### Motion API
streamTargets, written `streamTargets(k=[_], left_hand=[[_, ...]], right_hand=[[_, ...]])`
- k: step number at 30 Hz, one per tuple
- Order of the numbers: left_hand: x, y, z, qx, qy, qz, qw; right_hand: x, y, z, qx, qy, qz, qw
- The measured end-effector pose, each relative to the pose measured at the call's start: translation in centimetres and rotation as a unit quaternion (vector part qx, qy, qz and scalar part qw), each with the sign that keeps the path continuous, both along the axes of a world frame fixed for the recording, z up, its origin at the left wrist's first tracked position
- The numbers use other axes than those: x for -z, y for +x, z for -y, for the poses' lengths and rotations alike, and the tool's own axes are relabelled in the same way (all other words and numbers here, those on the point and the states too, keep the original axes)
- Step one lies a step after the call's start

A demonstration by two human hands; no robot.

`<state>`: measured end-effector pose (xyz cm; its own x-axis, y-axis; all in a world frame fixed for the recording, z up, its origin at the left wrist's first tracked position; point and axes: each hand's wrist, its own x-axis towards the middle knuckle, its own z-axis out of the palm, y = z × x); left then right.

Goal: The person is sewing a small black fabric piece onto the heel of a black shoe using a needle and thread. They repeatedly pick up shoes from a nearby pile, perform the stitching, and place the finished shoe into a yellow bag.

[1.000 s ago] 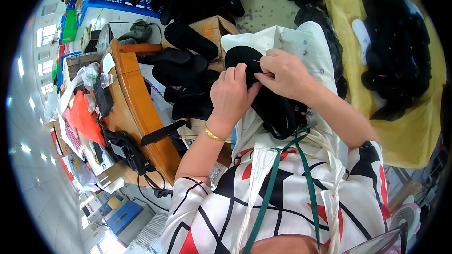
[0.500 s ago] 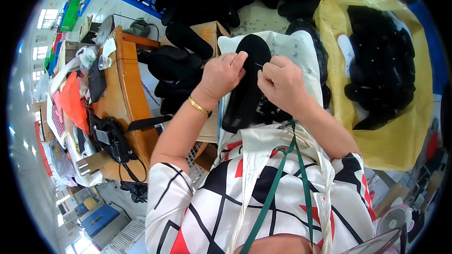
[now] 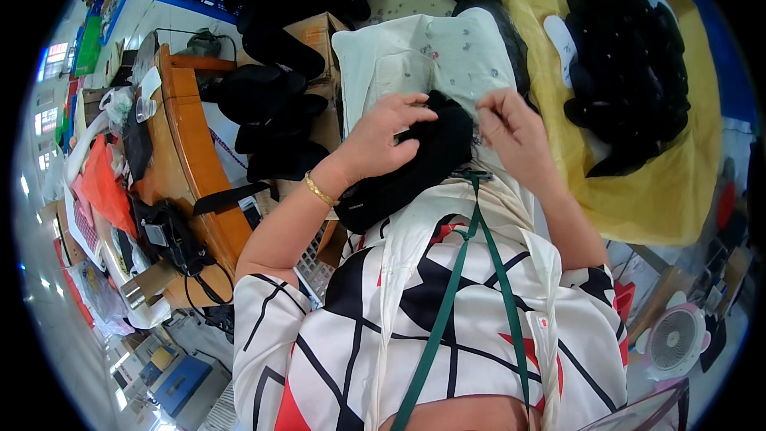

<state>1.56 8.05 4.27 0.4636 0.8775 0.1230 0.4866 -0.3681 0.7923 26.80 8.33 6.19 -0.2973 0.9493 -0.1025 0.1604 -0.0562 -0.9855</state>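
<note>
A black insole-shaped piece [image 3: 391, 185] lies bent across my lap, its upper end folded near a bunched black part. My left hand [image 3: 381, 134] reaches over its left edge, the fingers curved and the thumb set against the black piece. To its right, my right hand [image 3: 515, 129] is raised with fingers curled and thumb tucked in, apart from the piece. Whatever it pinches is too small to make out; the needle seen earlier is not visible now. Beneath and beyond my hands sits a pale patterned cushion or sack [image 3: 463, 48].
A yellow bag [image 3: 638, 207] on the right holds a heap of black insole-shaped pieces [image 3: 622, 72]. More black pieces [image 3: 267, 104] stand on the left by a cardboard box [image 3: 315, 32]. A wooden table [image 3: 179, 160] carries a black bag [image 3: 171, 231]. A fan [image 3: 674, 339] stands lower right.
The black piece has come down from upright to a bent, lower position on my lap. My left hand has moved lower with it, and my right hand has drawn away to the right.
</note>
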Motion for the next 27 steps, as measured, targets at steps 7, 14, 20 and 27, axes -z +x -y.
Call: streamTargets(k=[7, 14, 20, 27], left_hand=[[-1.7, 2.5, 0.1, -0.092, -0.235, -0.012, 0.968], [-0.3, 1.8, 0.2, -0.07, -0.337, -0.048, 0.938], [-1.7, 1.1, 0.7, -0.103, -0.356, -0.028, 0.928], [0.7, -0.4, 0.8, -0.051, -0.317, 0.037, 0.946]], right_hand=[[-1.7, -1.2, 0.1, -0.081, -0.095, -0.186, 0.974], [-0.1, -1.7, -0.8, -0.13, 0.097, 0.06, 0.985], [2.9, -2.6, -0.7, -0.152, 0.198, 0.249, 0.936], [3.2, -2.9, -1.2, -0.199, 0.218, 0.281, 0.913]])
